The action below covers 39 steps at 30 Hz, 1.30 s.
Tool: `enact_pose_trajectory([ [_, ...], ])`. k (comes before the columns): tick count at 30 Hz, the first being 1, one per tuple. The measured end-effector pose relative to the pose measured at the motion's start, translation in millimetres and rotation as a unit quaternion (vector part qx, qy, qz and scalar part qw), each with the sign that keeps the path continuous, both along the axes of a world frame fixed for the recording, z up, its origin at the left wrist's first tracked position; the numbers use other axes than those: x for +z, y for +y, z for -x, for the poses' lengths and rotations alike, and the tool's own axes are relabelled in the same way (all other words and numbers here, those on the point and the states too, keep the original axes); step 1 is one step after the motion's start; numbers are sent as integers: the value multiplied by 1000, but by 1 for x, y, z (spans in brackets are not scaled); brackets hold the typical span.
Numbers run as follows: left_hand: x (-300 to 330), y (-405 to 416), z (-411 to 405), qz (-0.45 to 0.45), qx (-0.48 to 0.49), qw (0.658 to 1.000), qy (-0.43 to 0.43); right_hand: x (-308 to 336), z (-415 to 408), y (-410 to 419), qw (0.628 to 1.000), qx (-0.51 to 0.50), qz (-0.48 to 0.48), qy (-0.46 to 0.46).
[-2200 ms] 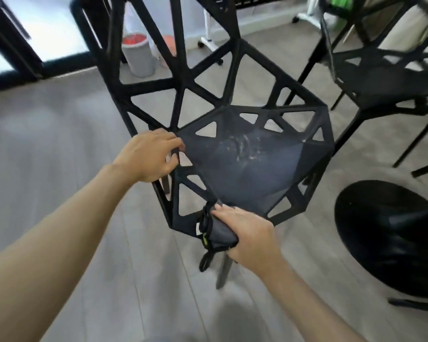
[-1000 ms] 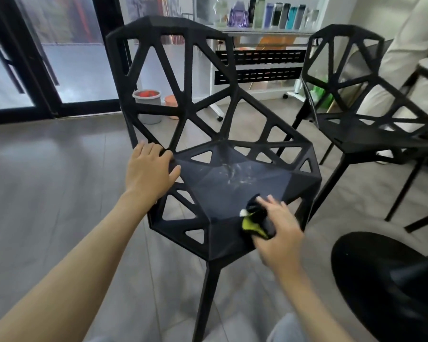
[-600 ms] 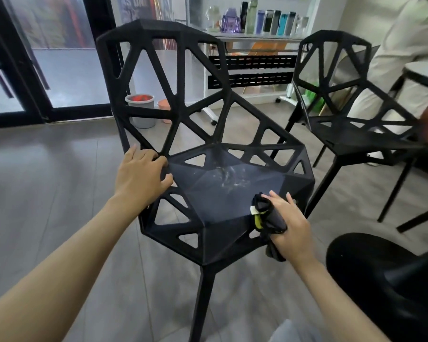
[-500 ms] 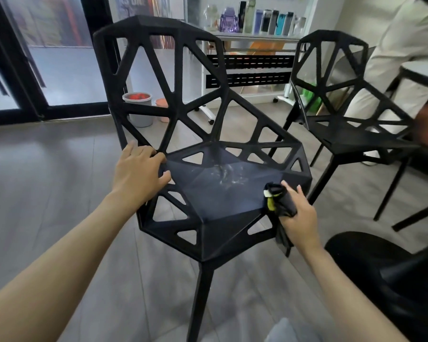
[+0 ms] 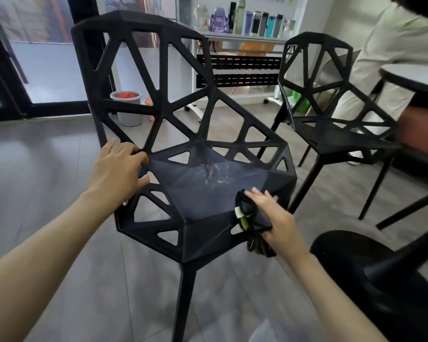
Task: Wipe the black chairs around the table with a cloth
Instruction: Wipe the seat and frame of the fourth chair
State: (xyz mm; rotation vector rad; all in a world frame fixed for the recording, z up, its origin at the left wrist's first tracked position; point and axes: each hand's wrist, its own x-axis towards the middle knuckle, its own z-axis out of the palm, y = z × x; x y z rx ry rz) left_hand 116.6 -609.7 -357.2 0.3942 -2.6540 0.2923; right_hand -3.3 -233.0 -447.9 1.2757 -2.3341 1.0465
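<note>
a person leans over a black lattice chair (image 5: 203,193), the left hand (image 5: 119,174) laid on the seat's left rear edge where the backrest rises, fingers loosely spread over the frame and thumb along the seat rim — bracing it, by the look of it, rather than gripping. the right hand (image 5: 272,218) presses a dark cloth (image 5: 251,215) with a yellow-green tag against the seat's front right edge, fingers nearly straight on top of the bundle, part of the cloth hanging below the rim. the two hands are well apart, one at each side of the seat. whitish smears (image 5: 213,175) sit in the middle of the seat, between the hands and up-left of the cloth, nearer the right hand than the left. the coming stroke would likely run inward from the right rim toward that patch, so the cloth hand is the one placed to reach it. a second black chair (image 5: 331,129) stands to the right, beside a round table (image 5: 413,77), not yet touched.
</note>
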Motion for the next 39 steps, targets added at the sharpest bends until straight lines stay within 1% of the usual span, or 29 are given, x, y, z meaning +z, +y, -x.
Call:
enact_pose_trajectory([
  [2, -1, 0, 0, -3, -2, 1000, 6, 3, 23, 8, 992, -76, 25, -95],
  [5, -1, 2, 0, -7, -11, 1000, 27, 6, 69, 16, 966, -168, 80, -178],
  [8, 1, 5, -2, -8, -9, 999, 37, 10, 116, 24, 950, -214, 79, -212],
  [11, 3, 7, -2, -6, -3, 1000, 27, 6, 130, 23, 921, -274, 130, -246],
  [13, 3, 6, -2, -8, 0, 1000, 13, 1, 115, 13, 904, -279, 178, -269],
  [15, 3, 7, -2, -13, 3, 1000, 6, -5, 83, 4, 913, -250, 190, -259],
  [16, 3, 8, -2, -15, 3, 1000, 6, -8, 63, 2, 926, -222, 185, -243],
  [19, 4, 7, -4, -21, 4, 1000, 4, -14, 14, 0, 972, -115, 137, -154],
  [20, 5, 7, -4, -23, 5, 1000, 1, -10, 8, 2, 979, -93, 122, -132],
  [22, 7, 8, -6, -29, 5, 1000, -8, -2, 16, 13, 987, -61, 83, -127],
  [24, 6, 9, -5, -27, -1, 1000, -4, 10, 43, 20, 991, -60, 37, -111],
  [25, 6, 9, -6, -24, -4, 1000, 1, 15, 60, 21, 990, -79, 21, -112],
  [27, 6, 8, -4, -23, -9, 1000, 6, 32, 93, 17, 981, -154, -9, -121],
  [28, 5, 9, -5, -28, -7, 1000, 5, 40, 104, 14, 972, -192, -31, -133],
  [30, 6, 9, -5, -33, -6, 999, 7, 51, 118, 9, 956, -230, -66, -169],
  [33, 5, 9, -4, -41, -4, 999, 11, 61, 97, 1, 957, -222, -95, -162],
  [36, 3, 8, -3, -59, -4, 998, 18, 70, 46, -18, 965, -170, -126, -153],
  [37, 2, 8, -4, -60, -5, 998, 22, 73, 30, -29, 966, -146, -151, -150],
  [39, 1, 8, -3, -56, -11, 998, 29, 75, -6, -57, 962, -97, -231, -113],
])
